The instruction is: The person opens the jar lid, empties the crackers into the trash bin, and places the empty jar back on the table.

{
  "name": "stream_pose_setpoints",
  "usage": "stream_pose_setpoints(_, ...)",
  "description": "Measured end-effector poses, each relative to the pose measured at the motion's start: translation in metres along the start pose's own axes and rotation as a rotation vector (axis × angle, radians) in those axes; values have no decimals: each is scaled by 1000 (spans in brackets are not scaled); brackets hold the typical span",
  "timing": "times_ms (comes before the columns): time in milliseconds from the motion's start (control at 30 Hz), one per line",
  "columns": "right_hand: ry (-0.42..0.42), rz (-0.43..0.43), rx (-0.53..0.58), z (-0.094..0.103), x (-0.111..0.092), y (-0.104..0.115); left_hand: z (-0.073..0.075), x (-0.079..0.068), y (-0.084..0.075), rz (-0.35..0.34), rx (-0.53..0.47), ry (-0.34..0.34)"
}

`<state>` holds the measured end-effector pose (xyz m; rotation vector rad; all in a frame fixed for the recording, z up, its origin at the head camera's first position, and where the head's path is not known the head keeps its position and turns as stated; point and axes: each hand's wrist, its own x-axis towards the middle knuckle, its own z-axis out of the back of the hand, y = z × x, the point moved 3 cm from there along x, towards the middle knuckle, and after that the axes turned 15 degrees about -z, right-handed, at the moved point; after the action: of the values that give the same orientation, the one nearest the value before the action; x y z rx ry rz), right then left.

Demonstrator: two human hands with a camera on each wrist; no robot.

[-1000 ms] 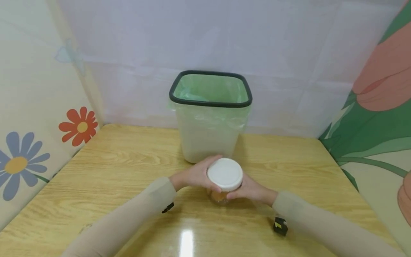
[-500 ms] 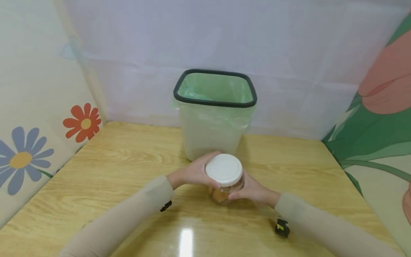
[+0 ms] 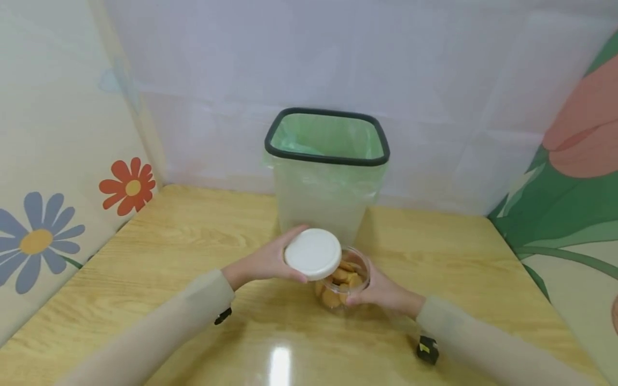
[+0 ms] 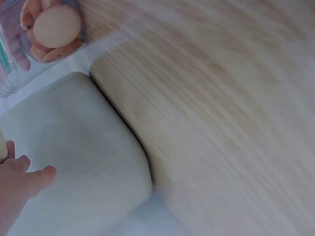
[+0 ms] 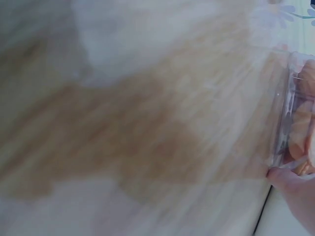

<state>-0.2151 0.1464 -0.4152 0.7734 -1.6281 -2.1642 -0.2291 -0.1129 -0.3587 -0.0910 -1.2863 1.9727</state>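
My left hand [image 3: 270, 261] grips a round white lid [image 3: 313, 254] by its edge, off the jar and just left of its mouth. The lid overlaps the jar's left rim in the head view. With my right hand [image 3: 386, 291] I hold the clear jar [image 3: 365, 272] around its right side, thumb at the front. Inside the jar lie several round golden-brown cookies [image 3: 344, 277]. In the left wrist view the cookies [image 4: 57, 26] show through the jar wall, while only the fingers of my left hand [image 4: 22, 184] are visible. At the right wrist view's edge, my right hand [image 5: 295, 189] supports the jar [image 5: 290, 123].
Just behind the jar stands a pale bin [image 3: 321, 198] with a black rim and a green liner bag. Wood-grain table [image 3: 207, 225] surrounds it. A white sheet [image 3: 434, 96] hangs at the back, with flower-patterned panels at left and right.
The white lid has come off the jar and moved left with my left hand, exposing the cookies. My right hand stays on the jar. The head view has shifted slightly.
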Motion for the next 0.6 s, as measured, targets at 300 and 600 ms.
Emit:
stream_pose_setpoints(300,-20,-64,-40,-1,-2,2,11,-18,4,27,24,-3)
stream_pose_setpoints(600,-49,-57,-45,1,-1,3,18,-26,11,20,87,-49)
